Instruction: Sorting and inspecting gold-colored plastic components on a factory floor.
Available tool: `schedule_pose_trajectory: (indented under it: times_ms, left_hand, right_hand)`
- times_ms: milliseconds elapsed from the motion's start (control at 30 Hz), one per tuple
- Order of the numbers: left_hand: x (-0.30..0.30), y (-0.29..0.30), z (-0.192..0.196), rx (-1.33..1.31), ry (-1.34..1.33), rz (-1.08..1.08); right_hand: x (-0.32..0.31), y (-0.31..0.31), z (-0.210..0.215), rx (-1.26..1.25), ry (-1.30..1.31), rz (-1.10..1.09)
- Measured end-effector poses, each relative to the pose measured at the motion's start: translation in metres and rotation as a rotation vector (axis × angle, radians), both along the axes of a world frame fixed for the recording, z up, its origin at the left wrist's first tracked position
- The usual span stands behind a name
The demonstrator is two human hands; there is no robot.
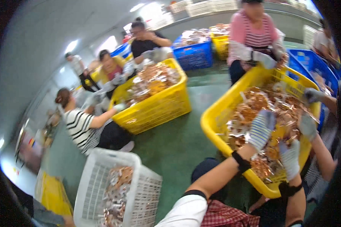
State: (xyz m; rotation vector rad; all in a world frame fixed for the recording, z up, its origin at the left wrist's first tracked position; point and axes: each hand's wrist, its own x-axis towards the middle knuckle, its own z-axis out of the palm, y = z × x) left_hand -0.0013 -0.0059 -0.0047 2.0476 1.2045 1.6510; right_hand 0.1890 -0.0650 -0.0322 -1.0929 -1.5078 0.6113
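A large yellow plastic crate on the right holds a heap of shiny copper-coloured and whitish strip-like pieces; their exact kind is too blurred to tell. My left hand, in a striped white-and-blue glove, lies over the heap with its fingers stretched out. Closer to the crate's near right side, my right hand reaches into the pieces in a similar glove. Its fingers are smeared, so whether it grips anything is unclear. Two gloved hands of a co-worker, a lower one and an upper one, touch the heap from the right.
A white slatted basket with similar pieces stands at the lower left. Several people work around another yellow crate farther left. A person in pink stands beyond my crate. Blue crates line the back.
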Motion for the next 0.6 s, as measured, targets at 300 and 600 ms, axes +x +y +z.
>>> schedule_pose_trajectory:
  times_ms: [300, 600]
  left_hand:
    - [0.027, -0.023, 0.018, -0.357, -0.431, -0.313]
    - [0.004, -0.022, -0.006, -0.32, -0.312, -0.261]
  right_hand:
    - [-0.004, 0.015, -0.027, -0.353, 0.238, 0.158]
    - [-0.053, -0.015, 0.044, -0.398, -0.066, 0.332]
